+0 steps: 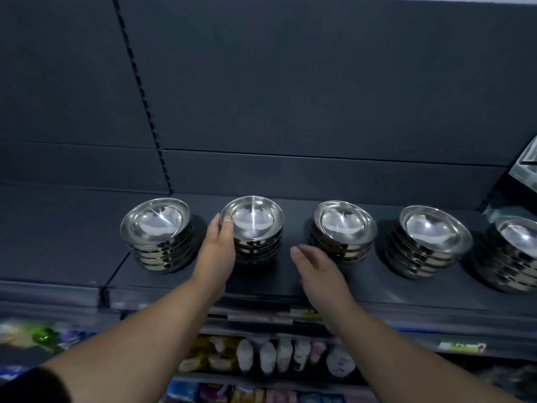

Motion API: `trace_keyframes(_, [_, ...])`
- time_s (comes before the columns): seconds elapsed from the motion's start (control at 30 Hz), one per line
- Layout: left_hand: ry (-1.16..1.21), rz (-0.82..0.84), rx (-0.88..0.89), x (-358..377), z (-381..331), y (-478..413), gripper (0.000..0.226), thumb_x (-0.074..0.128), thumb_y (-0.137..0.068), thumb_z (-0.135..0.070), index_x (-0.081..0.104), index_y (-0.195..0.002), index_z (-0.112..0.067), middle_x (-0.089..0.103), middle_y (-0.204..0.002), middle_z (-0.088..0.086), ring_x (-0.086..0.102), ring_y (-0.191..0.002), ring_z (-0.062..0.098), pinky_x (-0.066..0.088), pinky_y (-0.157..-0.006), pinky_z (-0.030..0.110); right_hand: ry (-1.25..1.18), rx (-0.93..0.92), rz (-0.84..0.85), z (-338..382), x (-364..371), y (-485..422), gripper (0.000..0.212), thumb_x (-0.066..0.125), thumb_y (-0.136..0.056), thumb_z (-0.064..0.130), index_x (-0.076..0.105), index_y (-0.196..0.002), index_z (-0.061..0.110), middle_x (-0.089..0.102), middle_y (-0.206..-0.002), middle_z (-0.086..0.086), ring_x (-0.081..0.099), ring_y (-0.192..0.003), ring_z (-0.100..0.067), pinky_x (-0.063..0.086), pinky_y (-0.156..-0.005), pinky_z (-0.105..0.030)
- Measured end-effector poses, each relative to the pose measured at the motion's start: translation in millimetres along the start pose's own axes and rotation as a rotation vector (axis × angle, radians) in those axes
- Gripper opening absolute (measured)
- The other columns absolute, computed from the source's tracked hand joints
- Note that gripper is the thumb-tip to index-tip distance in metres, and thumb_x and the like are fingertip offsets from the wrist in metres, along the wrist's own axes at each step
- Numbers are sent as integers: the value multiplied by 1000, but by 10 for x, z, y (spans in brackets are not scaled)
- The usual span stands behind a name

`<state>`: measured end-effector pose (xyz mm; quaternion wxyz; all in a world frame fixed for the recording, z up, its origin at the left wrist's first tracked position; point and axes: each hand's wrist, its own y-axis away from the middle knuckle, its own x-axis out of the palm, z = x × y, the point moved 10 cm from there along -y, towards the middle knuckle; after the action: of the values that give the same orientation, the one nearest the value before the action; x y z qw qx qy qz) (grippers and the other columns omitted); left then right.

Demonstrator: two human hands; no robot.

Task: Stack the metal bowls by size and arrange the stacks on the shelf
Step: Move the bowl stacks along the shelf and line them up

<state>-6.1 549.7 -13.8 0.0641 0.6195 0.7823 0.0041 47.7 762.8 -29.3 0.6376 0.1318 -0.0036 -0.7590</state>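
Observation:
Several stacks of shiny metal bowls stand in a row on a dark shelf (377, 286). From the left: the first stack (158, 237), the second stack (255, 228), the third stack (343, 231), the fourth stack (430, 242), and a fifth stack (514, 254) cut off by the right edge. My left hand (218, 251) rests against the left side of the second stack, thumb at the top bowl's rim. My right hand (316, 269) hovers with straight fingers in the gap between the second and third stacks, holding nothing.
A dark back panel rises behind the shelf, with a slotted upright (139, 91) at the left. Lower shelves hold packaged goods (261, 356) and price labels (462, 346). A boxed item (526, 167) sits at the upper right.

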Motion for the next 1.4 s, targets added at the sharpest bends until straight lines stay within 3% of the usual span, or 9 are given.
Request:
trace_keyframes(0.1, [13, 97, -24, 65, 59, -87, 60, 29, -92, -61, 34, -145, -35, 41, -146, -14, 36, -136, 9, 24, -116, 35, 24, -57, 54, 226, 223, -149, 50, 48, -98, 43, 42, -145, 27, 49, -136, 13, 41, -120, 1, 31, -106, -21])
trace_keyframes(0.23, [26, 170, -46, 102, 99, -82, 56, 21, -97, -60, 27, -148, -38, 30, -155, -12, 26, -141, 9, 19, -114, 30, 44, -57, 104, 226, 424, -311, 58, 37, -98, 55, 26, -152, 38, 36, -153, 14, 33, -137, -4, 25, -106, -21])
trace_keyframes(0.53, [-158, 211, 51, 48, 59, -96, 58, 16, -98, -55, 19, -152, -34, 23, -157, -14, 19, -124, -7, 13, -104, 18, 46, -140, 30, 109, 518, -252, 54, 36, -95, 56, 35, -147, 39, 49, -141, 20, 43, -128, 3, 30, -106, -18])
trace_keyframes(0.77, [-158, 203, 21, 48, 45, -90, 60, 16, -97, -56, 20, -152, -30, 23, -158, -8, 21, -145, 11, 14, -105, 21, 80, -149, -6, 142, 504, -166, 52, 38, -98, 51, 36, -147, 35, 55, -131, 19, 49, -121, 2, 34, -102, -18])
trace_keyframes(0.9, [-171, 149, 41, 2, -57, -51, 59, 20, -98, -54, 22, -151, -27, 27, -157, -5, 25, -143, 14, 18, -108, 24, 90, -107, -31, 120, 422, -143, 55, 38, -99, 50, 36, -149, 28, 48, -135, 17, 43, -133, -5, 28, -103, -17])
trace_keyframes(1.07, [-386, 53, 399, 7, -526, 204, 68, 32, -96, -57, 25, -150, -17, 28, -156, -1, 24, -143, 12, 21, -116, 30, 36, -19, -257, -116, -58, 14, 53, 41, -96, 53, 73, -94, 11, 73, -94, -5, 67, -95, -21, 51, -86, -34])
trace_keyframes(1.2, [-407, 120, 695, 371, -873, 581, 52, 48, -93, -40, 44, -139, -16, 44, -136, -12, 34, -126, -6, 23, -105, 3, 40, -48, -519, -125, -690, 263, 53, 41, -98, 51, 62, -73, 9, 62, -70, -1, 57, -71, -19, 41, -63, -32])
trace_keyframes(1.3, [-341, 324, 525, 822, -671, 706, 43, 55, -95, -33, 49, -135, -20, 56, -131, -9, 49, -114, -7, 39, -99, 9, -48, -51, -589, -92, -1030, 303, 44, 46, -97, 49, 51, -80, 8, 56, -70, -3, 51, -67, -18, 38, -57, -31])
trace_keyframes(1.4, [-296, 359, 244, 1110, -349, 680, 51, 49, -96, -41, 43, -141, -18, 51, -140, -4, 49, -118, 0, 36, -97, 13, -75, 27, -524, -148, -1169, 153, 43, 45, -95, 55, 54, -101, 14, 62, -93, -4, 54, -78, -13, 40, -66, -32])
